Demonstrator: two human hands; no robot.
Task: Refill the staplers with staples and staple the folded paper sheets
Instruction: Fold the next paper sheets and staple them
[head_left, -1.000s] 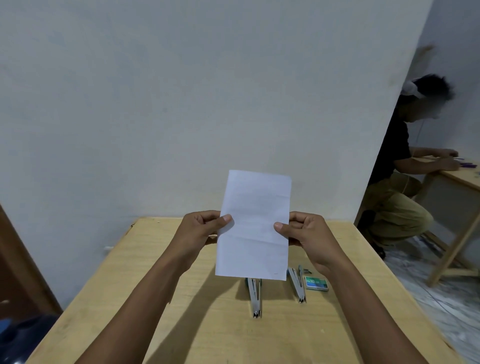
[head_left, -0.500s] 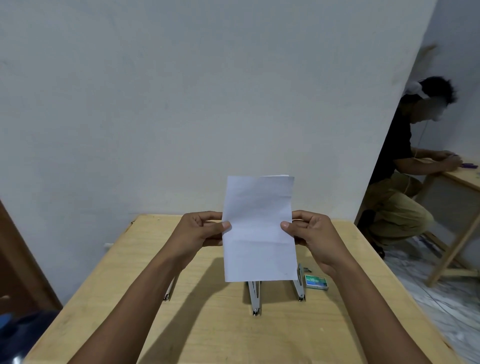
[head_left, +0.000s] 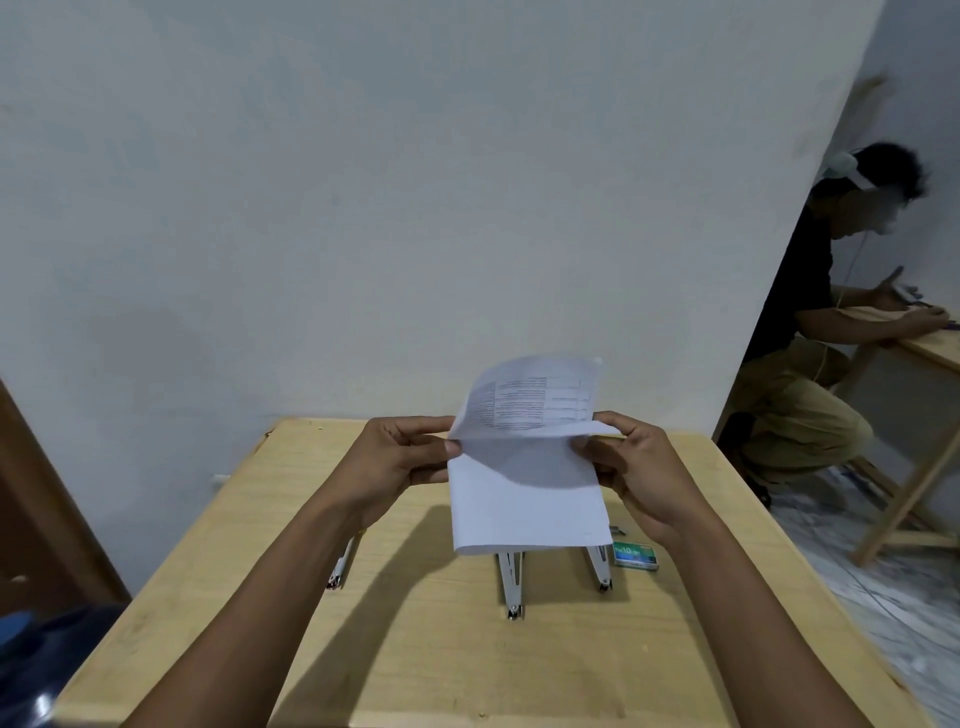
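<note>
Thin white printed paper sheet (head_left: 524, 499) is held in the air over the middle of the pale wooden table (head_left: 415, 649), toward its far edge. Left hand (head_left: 400, 462) and right hand (head_left: 644, 467) pinch its side edges.

Beneath it, lying flat:
- middle silver metal stapler (head_left: 510, 582)
- right silver stapler (head_left: 597, 566), with the small green staple box (head_left: 635, 555) just beside it
- left stapler (head_left: 343, 561), partly behind the left forearm

Bare wood runs toward the near edge.

Versus 0.5 s ago: the sheet was flat and upright. Its top half now bends over, showing a printed grid.

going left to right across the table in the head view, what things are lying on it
left stapler, partly hidden by the arm → middle stapler → right stapler → green staple box
</note>
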